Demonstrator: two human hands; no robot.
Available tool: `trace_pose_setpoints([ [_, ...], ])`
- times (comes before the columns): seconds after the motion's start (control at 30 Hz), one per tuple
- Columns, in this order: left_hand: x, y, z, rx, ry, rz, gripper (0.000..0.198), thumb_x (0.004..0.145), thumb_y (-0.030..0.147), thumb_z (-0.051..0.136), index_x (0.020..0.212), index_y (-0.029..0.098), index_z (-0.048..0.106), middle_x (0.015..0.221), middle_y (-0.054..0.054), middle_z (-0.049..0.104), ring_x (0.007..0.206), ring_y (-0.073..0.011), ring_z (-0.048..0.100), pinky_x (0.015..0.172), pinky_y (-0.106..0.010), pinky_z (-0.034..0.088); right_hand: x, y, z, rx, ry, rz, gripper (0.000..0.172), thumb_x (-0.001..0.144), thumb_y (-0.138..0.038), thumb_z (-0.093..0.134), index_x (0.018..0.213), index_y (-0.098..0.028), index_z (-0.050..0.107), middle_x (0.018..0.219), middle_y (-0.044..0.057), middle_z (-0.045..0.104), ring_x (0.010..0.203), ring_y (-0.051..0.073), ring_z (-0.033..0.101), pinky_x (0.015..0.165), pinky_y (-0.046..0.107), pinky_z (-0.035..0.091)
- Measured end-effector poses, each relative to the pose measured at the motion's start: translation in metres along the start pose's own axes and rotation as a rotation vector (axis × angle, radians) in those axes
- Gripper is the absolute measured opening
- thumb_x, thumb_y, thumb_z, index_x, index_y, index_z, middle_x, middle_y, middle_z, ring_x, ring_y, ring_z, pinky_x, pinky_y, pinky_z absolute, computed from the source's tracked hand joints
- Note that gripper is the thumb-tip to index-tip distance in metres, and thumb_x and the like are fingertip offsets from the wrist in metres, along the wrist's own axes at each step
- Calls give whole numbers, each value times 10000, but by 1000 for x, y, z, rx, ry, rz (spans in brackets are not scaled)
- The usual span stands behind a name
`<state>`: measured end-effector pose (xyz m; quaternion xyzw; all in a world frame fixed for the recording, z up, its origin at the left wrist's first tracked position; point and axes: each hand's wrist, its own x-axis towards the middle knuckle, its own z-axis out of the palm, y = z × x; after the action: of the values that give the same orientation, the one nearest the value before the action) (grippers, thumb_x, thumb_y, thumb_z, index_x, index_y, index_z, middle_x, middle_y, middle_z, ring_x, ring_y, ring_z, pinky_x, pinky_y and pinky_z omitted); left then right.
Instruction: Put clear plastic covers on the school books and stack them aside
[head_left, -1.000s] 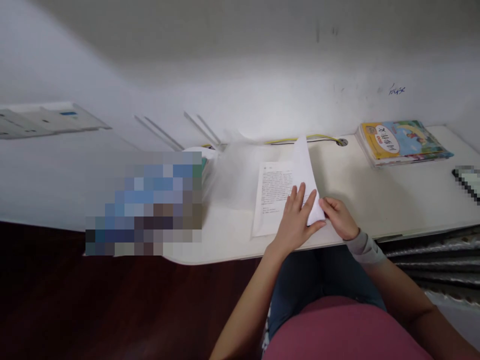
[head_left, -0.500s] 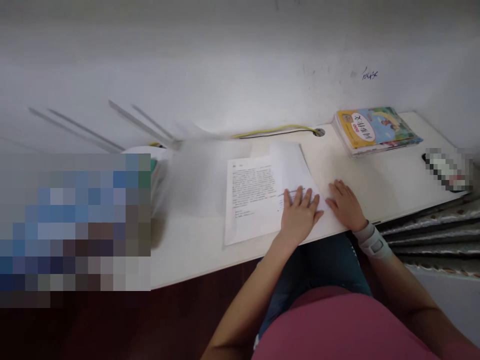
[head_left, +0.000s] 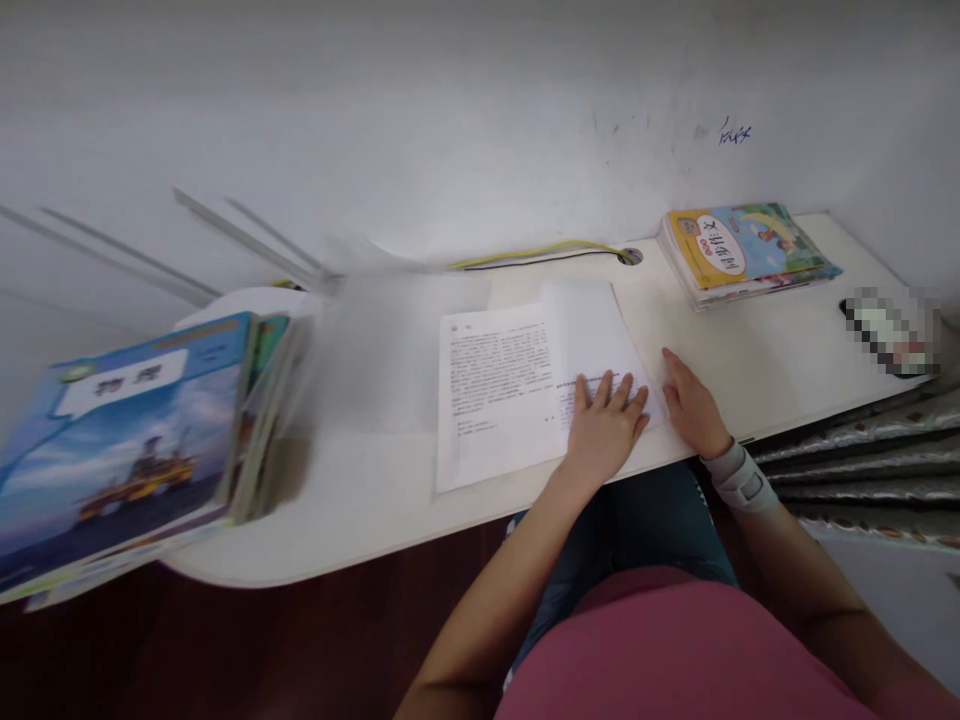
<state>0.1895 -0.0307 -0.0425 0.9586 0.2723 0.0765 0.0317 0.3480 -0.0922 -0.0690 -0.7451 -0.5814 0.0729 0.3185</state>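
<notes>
White printed sheets (head_left: 495,440) lie open on the desk, with text on the left page and a crease down the middle. My left hand (head_left: 606,425) rests flat on the lower part of the right page (head_left: 585,325), fingers spread, covering some of the print. Just right of the sheets, my right hand (head_left: 691,408) is at the desk surface, turned partly on its side. Its fingers are stretched out and it holds nothing. A light grey band (head_left: 741,478) is around my right wrist.
A stack of books (head_left: 750,250) sits at the back right, near a phone-like object (head_left: 889,335), partly pixelated. Books with a blue cover (head_left: 142,420) stand at the left. A yellow cable (head_left: 540,252) runs along the wall into a hole. Patterned grey fabric (head_left: 855,440) hangs at the right.
My left hand has slid slightly right across the right page, which looks wider and flatter. My right hand has rolled toward its side, fingers closer together. The view has shifted slightly.
</notes>
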Motion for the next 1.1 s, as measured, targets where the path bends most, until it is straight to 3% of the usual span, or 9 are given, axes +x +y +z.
trace_pose_setpoints([
  [0.2, -1, 3, -2, 9, -20, 5, 437, 973, 366, 325, 1342, 226, 513, 1435, -81, 457, 1319, -352, 404, 1080, -637, 219, 0, -1, 1, 1, 21, 20, 578, 874, -208, 308, 1441, -95, 304, 1426, 167, 442, 1348, 234, 373, 1103, 478, 342],
  [0.6, -10, 15, -3, 25, -27, 29, 447, 967, 364, 341, 1342, 194, 514, 1414, -84, 486, 1298, -331, 436, 1049, -520, 331, -2, -3, 7, -90, 55, -46, 494, 929, -280, 321, 1370, -82, 421, 1382, 196, 477, 1340, 265, 380, 1079, 482, 362],
  [0.73, -7, 7, -9, 13, -83, 85, 448, 966, 346, 350, 1337, 153, 509, 1415, -116, 478, 1307, -304, 433, 1054, -473, 349, -4, -4, 8, -167, 37, -80, 426, 932, -291, 361, 1290, -130, 529, 1421, 176, 444, 1363, 281, 341, 1074, 504, 354],
  [0.87, 15, -16, -30, -24, -238, 241, 428, 971, 318, 327, 1262, 104, 557, 1342, -153, 549, 1214, -235, 540, 1012, -368, 409, -5, -8, 7, -241, 7, -86, 383, 936, -249, 371, 1206, -121, 610, 1439, 180, 423, 1368, 289, 334, 1080, 482, 349],
  [0.97, 40, -33, -43, 45, -304, 231, 402, 941, 359, 419, 1236, 136, 576, 1379, -143, 516, 1279, -271, 472, 1061, -436, 352, -5, -9, 5, -248, -1, -84, 375, 923, -227, 405, 1212, -108, 614, 1441, 192, 419, 1366, 293, 339, 1092, 472, 337],
  [1.1, 62, -47, -43, 125, -373, 147, 610, 876, 489, 517, 1368, 135, 451, 1470, -197, 375, 1388, -351, 283, 1083, -629, 190, -5, -10, 6, -229, 25, -97, 372, 922, -222, 393, 1201, -129, 622, 1432, 182, 436, 1354, 296, 355, 1074, 504, 356],
])
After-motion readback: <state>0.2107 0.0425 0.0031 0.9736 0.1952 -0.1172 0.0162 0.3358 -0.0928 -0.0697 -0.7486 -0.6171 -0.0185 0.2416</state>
